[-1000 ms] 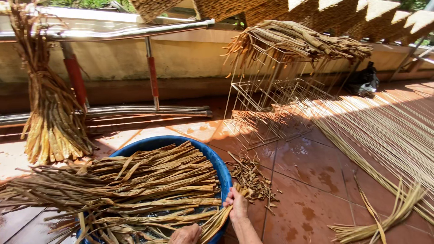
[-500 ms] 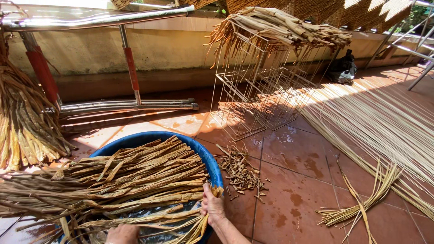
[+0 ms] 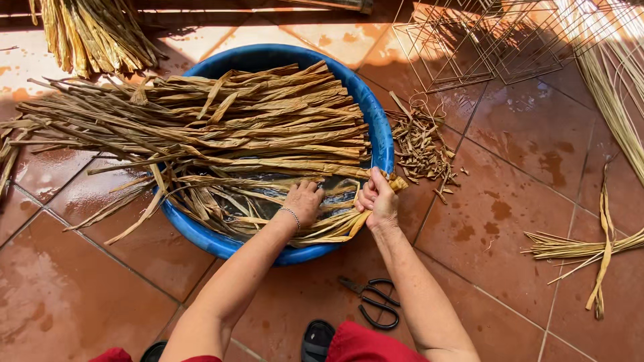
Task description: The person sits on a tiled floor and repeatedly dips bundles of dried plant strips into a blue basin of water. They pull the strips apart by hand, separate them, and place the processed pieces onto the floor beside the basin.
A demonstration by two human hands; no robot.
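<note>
A round blue basin [image 3: 380, 127] sits on wet terracotta tiles, piled with long dried plant strips [image 3: 221, 127] that hang over its left rim; the lower ones lie in water. My left hand [image 3: 303, 202], a thin bracelet on its wrist, presses down on the wet strips near the basin's front. My right hand [image 3: 377, 200] is at the right rim, closed around the ends of a bunch of those strips. Both forearms reach in from the bottom of the view.
Black scissors [image 3: 373, 303] lie on the tiles in front of the basin. Short cut scraps [image 3: 421, 142] are heaped right of it. A wire frame [image 3: 483, 40] stands at top right, another dried bundle [image 3: 94, 33] at top left, a tied reed bunch [image 3: 590, 245] right.
The view has tipped down from the wall and railing onto the basin. My hands have moved up into the basin, the right one now gripping strip ends at the rim.
</note>
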